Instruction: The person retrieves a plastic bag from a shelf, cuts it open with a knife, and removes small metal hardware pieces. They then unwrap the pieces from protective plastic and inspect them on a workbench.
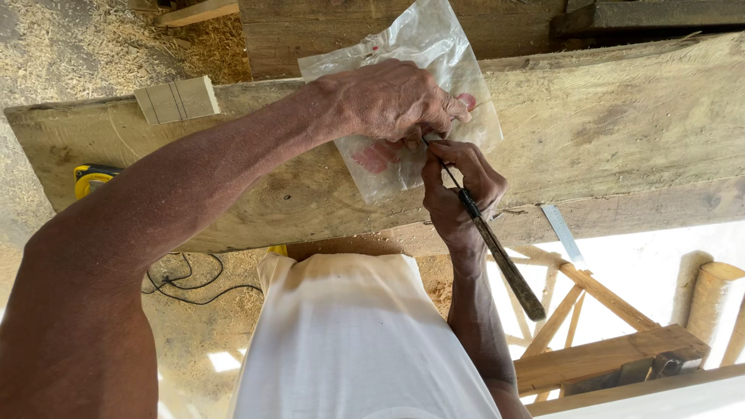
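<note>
A clear plastic bag [423, 54] with pink and red marks lies flat on a broad rough wooden plank [621, 116]. My left hand [396, 101] presses down on the bag, fingers curled at its right side. Just below it, my right hand [458, 190] grips a slender metal tool with a dark handle [497, 248]. The tool's thin tip touches the bag under my left fingers, and its handle slants down to the right. My white shirt [349, 341] fills the lower middle.
A small wooden block [177, 99] sits on the plank's left end, with a yellow tape measure [91, 178] below it. A metal ruler [563, 233] pokes out under the plank's near edge. A black cable [186, 283] lies on the sawdust floor. Wooden framing [605, 353] stands at lower right.
</note>
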{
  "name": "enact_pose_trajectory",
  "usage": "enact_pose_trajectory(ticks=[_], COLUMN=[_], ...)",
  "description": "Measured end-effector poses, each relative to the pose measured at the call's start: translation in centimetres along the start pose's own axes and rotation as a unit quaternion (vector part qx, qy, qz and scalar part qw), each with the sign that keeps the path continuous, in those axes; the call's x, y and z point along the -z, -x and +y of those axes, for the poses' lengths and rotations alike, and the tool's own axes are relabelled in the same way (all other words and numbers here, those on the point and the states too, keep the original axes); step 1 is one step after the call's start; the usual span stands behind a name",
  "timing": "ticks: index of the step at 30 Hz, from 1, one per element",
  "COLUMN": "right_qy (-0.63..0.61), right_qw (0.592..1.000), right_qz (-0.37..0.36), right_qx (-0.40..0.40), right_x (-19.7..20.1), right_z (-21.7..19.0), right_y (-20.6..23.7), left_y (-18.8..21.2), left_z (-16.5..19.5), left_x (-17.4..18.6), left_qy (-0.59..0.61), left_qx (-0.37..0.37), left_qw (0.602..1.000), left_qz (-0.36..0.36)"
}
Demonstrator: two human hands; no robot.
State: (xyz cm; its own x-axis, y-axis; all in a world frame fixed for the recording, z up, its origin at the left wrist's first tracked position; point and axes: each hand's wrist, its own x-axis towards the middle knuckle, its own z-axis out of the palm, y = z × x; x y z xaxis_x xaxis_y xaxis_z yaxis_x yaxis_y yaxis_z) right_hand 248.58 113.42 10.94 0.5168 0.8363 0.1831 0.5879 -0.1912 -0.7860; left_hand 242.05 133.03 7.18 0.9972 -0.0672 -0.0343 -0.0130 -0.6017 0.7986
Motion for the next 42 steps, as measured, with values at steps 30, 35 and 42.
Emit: enact_pose_trajectory(ticks=[30, 35, 42], right_qy=[0.019, 0.039, 0.035], right_qw=[0.996, 0.997, 0.999], right_qz=[-0.031, -0.03, -0.028], right_qx=[0.077, 0.062, 0.03], right_x=[1.1, 2.3, 4.2], right_z=[2.5, 3.2, 2.8], right_y=[1.3, 3.1, 4.7], left_y=[0.1, -0.1, -0.1], left_z=[2.0, 1.6, 1.8], left_x=[0.5, 0.1, 0.3], left_qy=[-0.006, -0.014, -0.033], left_qx=[0.107, 0.098, 0.097], left_qw=[0.993, 0.993, 0.992], left_qz=[-0.043, -0.058, -0.073])
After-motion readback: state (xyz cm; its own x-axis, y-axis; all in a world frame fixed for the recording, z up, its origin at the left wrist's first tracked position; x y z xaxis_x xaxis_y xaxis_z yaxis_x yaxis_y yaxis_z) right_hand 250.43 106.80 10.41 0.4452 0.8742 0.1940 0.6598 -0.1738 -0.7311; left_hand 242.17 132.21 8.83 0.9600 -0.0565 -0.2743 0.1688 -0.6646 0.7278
